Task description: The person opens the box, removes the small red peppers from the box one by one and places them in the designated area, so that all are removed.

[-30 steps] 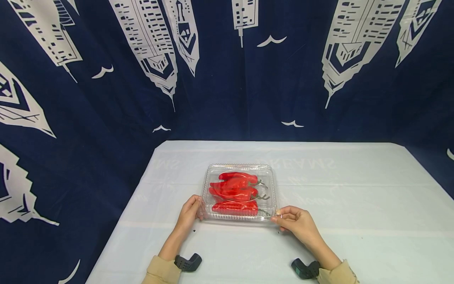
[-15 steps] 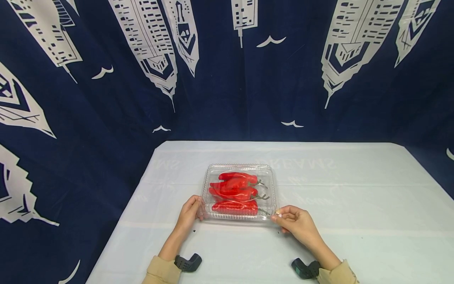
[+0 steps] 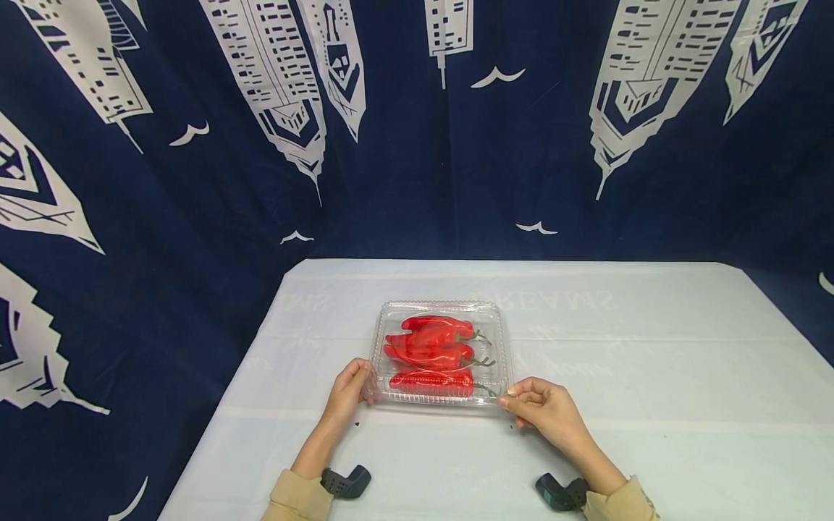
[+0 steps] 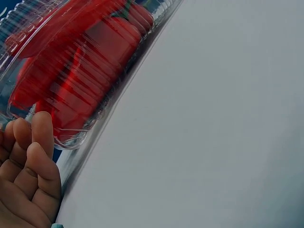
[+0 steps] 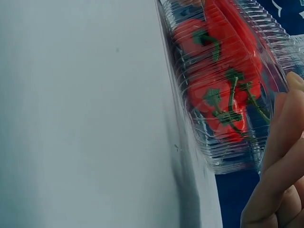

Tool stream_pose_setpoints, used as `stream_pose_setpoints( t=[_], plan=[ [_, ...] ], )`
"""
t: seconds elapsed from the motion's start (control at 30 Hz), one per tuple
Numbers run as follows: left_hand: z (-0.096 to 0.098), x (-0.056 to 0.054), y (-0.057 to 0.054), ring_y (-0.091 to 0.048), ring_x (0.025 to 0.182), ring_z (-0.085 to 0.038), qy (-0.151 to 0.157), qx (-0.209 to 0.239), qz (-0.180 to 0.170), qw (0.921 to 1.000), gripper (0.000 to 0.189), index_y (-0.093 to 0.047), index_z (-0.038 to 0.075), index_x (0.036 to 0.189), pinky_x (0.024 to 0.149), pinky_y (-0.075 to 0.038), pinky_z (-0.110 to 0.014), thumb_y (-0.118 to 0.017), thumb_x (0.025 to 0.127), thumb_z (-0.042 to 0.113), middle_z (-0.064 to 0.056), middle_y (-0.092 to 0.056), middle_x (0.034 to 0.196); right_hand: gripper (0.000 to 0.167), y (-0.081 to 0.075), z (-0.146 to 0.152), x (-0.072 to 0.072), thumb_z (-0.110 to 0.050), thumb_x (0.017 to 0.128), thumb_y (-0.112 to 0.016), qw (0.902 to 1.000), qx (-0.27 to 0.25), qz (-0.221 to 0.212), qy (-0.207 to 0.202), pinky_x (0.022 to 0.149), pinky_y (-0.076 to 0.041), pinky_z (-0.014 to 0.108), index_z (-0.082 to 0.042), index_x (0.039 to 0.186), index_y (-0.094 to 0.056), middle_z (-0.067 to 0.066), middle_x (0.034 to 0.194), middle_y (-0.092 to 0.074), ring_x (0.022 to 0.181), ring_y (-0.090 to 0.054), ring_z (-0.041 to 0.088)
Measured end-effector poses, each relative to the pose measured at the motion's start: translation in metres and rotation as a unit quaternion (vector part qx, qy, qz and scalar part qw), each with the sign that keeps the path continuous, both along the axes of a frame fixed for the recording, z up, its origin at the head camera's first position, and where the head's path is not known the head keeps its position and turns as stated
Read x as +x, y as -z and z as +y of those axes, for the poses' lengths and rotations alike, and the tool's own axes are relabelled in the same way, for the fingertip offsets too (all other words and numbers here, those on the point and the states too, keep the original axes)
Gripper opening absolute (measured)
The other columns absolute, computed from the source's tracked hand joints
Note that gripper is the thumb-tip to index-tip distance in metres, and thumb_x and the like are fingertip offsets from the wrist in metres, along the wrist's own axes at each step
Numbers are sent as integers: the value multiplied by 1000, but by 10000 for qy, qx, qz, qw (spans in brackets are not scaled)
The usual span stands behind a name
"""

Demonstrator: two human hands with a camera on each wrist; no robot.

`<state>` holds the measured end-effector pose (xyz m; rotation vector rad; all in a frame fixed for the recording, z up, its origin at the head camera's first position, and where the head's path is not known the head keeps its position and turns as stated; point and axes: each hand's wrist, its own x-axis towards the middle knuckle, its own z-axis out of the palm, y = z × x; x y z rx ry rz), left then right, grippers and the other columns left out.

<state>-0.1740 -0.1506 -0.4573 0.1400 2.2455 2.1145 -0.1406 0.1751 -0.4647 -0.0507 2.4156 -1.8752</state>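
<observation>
In the head view, a clear plastic clamshell box (image 3: pixel 386 315) with its lid down lies on the white table. Several red peppers (image 3: pixel 433 356) with green stems show through it, their stems toward the right. My left hand (image 3: pixel 345 391) grips the box at its near left corner; in the left wrist view its fingertips (image 4: pixel 42 124) meet the ribbed plastic. At the near right corner, my right hand (image 3: pixel 544 409) pinches the rim between thumb and fingers. The right wrist view shows the green stems (image 5: pixel 232 95) close to that hand. The far sides of the fingers are hidden.
The white tablecloth (image 3: pixel 651 405) spreads around the box, with a few tiny dark specks in front of it. A dark blue curtain (image 3: pixel 417 202) with white building prints hangs behind and at the left. A dark device (image 3: pixel 348 483) sits at each wrist.
</observation>
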Motion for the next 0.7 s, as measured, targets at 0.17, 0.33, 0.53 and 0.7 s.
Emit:
stream_pose_setpoints(
  t=[0.17,0.33,0.53,0.7],
  plan=[
    [-3,-5,11,-49,59,-12,32,95,27,9999,23,-47,-9,95,54,-45,-22,-36,102,10,-4,-49,80,27,0,-1,1,-20,80,-75,9997,-114,-127,165,50,-47,25,2,89,-62,9,66,-64,56,-59,15],
    [-6,-12,25,-49,58,-11,-22,114,33,9999,24,-49,-6,96,53,-45,-22,-38,102,15,-3,-50,81,26,-1,0,1,-18,81,-74,9988,-383,-261,185,52,-48,25,3,90,-63,11,68,-64,57,-59,13],
    [-6,-13,29,-48,58,-11,-89,79,119,9999,25,-49,-4,95,52,-45,-22,-40,101,19,-4,-50,83,24,0,3,-1,-17,84,-71,9978,-588,-318,-48,55,-51,26,5,91,-62,10,69,-64,59,-59,12],
    [-5,-13,28,-48,59,-10,-158,44,74,9998,25,-50,-3,95,52,-44,-21,-40,101,18,-5,-50,83,18,2,6,-2,-14,87,-67,9952,-862,-384,-274,55,-49,24,3,91,-62,6,70,-62,59,-55,9]
  ],
)
